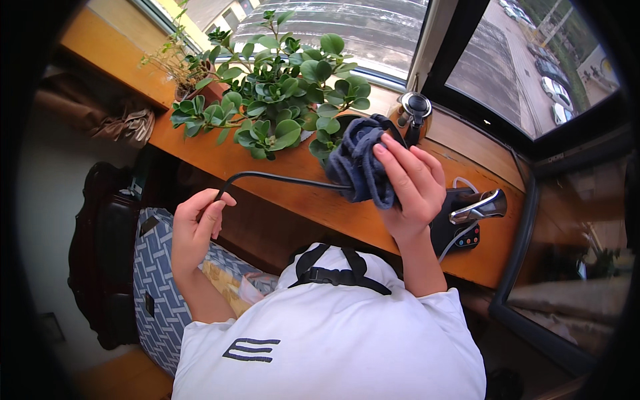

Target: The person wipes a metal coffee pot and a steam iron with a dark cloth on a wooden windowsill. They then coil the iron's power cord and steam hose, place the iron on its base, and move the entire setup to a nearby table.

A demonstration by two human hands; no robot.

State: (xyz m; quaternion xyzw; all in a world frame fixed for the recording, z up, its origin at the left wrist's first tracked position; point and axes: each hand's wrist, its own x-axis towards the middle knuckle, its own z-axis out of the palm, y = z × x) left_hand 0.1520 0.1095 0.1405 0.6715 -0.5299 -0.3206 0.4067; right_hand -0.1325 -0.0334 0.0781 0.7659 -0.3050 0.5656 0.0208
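Observation:
In my right hand (412, 187) is a bunched dark blue cloth (361, 160), held up over the wooden windowsill. A black cable or thin tube (280, 177) runs leftward out of the cloth and bends down at its left end. My left hand (197, 225) pinches that end between thumb and fingers. How the cord sits inside the cloth is hidden by its folds. Just behind the cloth stands a kettle or flask with a metal lid (416, 105), partly covered by my right hand and the cloth.
Leafy potted plants (287, 90) spread over the back of the wooden sill (280, 200). A black appliance base with a chrome tap-like spout (477, 206) and coloured buttons stands at the right. Beyond are open window frames (525, 200); a bed with patterned bedding (160, 295) lies lower left.

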